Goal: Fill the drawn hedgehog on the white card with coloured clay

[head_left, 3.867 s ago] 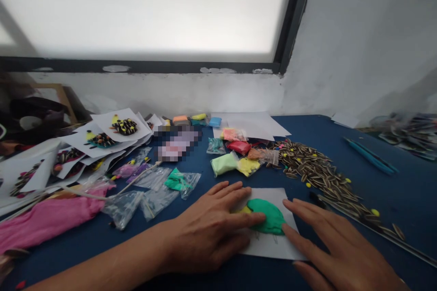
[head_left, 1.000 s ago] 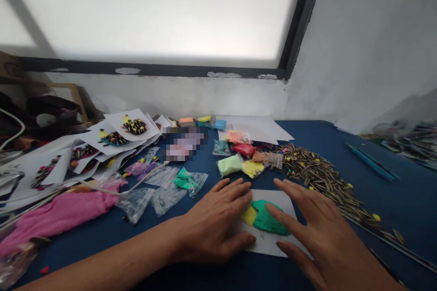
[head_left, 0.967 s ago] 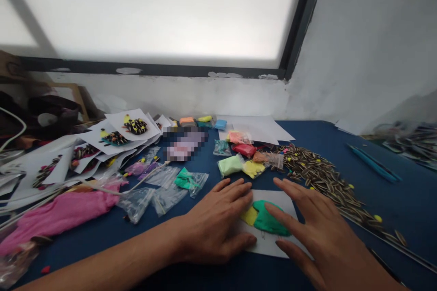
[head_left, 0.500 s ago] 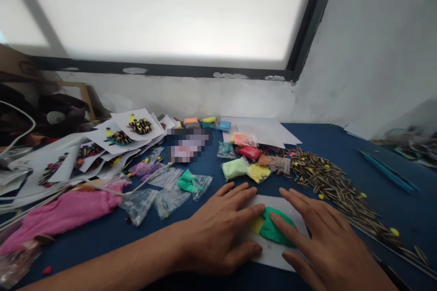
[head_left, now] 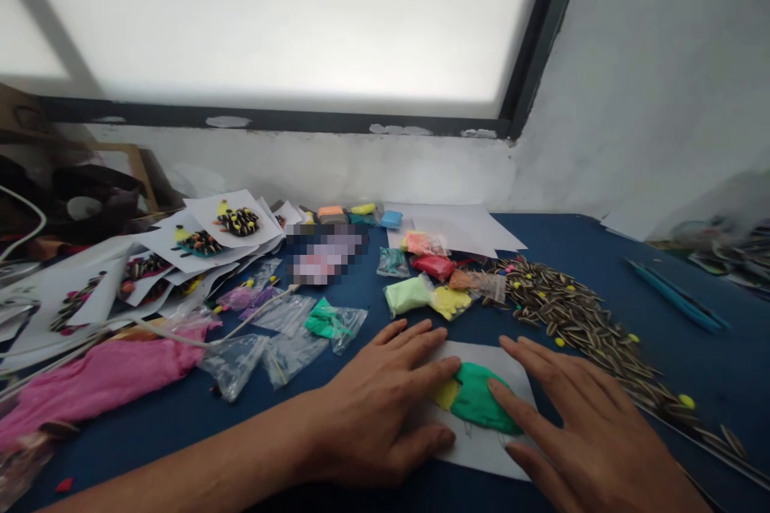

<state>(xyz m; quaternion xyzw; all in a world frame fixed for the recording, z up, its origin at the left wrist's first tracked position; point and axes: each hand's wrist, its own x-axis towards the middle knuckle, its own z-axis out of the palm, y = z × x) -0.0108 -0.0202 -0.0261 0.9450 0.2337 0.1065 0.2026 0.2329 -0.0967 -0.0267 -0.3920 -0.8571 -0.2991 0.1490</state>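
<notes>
A small white sheet of paper point(head_left: 481, 461) lies on the blue table, with pencil lines showing on it. Pressed flat on the sheet is an oval of green modelling clay point(head_left: 484, 397), joined on its left by a yellow clay patch point(head_left: 446, 395). My left hand point(head_left: 391, 405) rests on the paper's left side, fingers stretched out, index fingertip at the upper left edge of the green clay. Spread over the right side is my right hand point(head_left: 577, 417), its index fingertip touching the green clay's right part. Neither hand holds anything.
A long heap of sunflower seeds point(head_left: 571, 321) spreads at right, near blue tweezers point(head_left: 677, 295). Bagged clay, including a light green pack point(head_left: 409, 296), lies beyond the paper. Left are plastic bags point(head_left: 294, 349), pink clay point(head_left: 114, 377), a white cable and stacked seed pictures point(head_left: 237, 220).
My right index finger has shifted slightly right across the green clay, uncovering more of it. My left hand stays on the paper. The whole view has shifted a little.
</notes>
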